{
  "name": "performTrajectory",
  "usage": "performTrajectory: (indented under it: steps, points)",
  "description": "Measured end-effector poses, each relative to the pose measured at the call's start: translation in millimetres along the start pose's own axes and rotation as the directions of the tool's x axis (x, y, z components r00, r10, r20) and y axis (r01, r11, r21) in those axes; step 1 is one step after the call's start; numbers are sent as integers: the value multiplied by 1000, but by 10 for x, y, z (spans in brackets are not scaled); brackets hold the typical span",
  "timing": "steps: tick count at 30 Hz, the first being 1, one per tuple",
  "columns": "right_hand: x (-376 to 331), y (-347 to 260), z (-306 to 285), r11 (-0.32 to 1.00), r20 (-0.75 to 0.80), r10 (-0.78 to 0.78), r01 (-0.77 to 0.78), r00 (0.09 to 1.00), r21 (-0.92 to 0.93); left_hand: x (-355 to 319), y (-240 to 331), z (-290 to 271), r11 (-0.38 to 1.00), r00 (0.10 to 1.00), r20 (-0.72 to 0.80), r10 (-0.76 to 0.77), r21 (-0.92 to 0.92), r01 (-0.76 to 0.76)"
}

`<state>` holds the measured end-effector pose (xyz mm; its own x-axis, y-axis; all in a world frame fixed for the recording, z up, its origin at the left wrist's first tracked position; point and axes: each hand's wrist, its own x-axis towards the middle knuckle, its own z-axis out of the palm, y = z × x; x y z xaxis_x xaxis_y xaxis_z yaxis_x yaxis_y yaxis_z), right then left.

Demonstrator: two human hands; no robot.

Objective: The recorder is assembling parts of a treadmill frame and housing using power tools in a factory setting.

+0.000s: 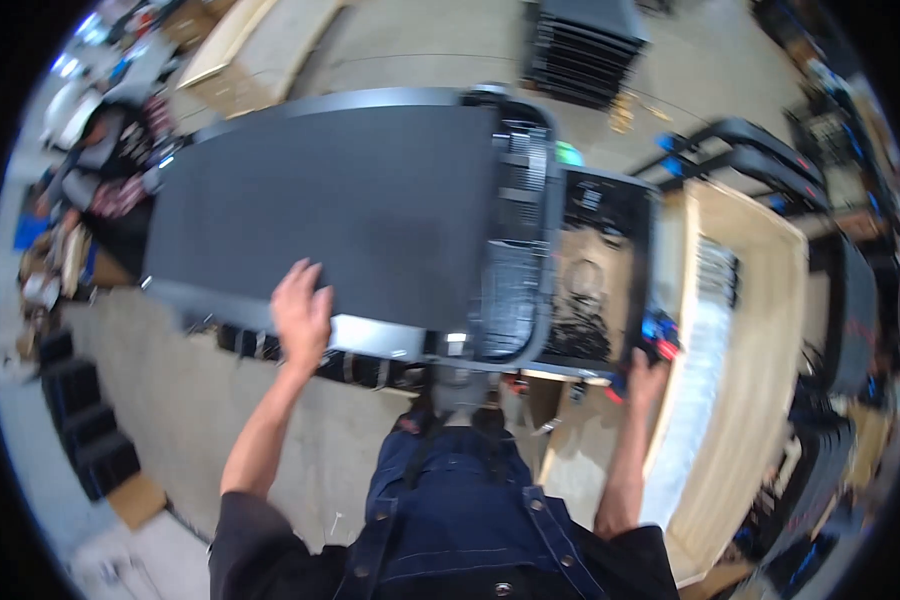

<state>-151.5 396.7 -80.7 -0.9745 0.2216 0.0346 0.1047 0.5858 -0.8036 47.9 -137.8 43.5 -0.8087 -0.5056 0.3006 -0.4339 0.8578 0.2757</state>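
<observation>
A treadmill deck with a wide black running belt lies across the middle, its black plastic end housing open on the right and showing parts inside. Over the near edge of the belt, beside the silver side rail, is my left hand, open with fingers spread and holding nothing. My right hand is at the near right corner of a dark-rimmed tray, closed around a red and blue hand tool. Blur hides the tool's exact kind and part of those fingers. Dark small parts and cables lie in the tray.
Right of the tray stands a long wooden crate with a clear plastic-wrapped piece inside. Black panels are stacked at the back. Another person is at the far left. Black boxes line the floor at left.
</observation>
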Motion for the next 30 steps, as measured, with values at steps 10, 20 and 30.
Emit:
performTrajectory:
  steps: [10, 20, 30]
  points:
    - [-1482, -914, 262, 992, 39, -121, 119, 992, 39, -23, -547, -262, 950, 965, 7, 263, -176, -258]
    - [-3570, -2871, 2135, 924, 869, 63, -358, 490, 135, 114, -2563, -851, 750, 789, -39, 614, -283, -598]
    - [-3371, -1883, 3550, 842, 686, -69, 412, 724, -349, 193, -3536, -883, 915, 963, -41, 265, -306, -265]
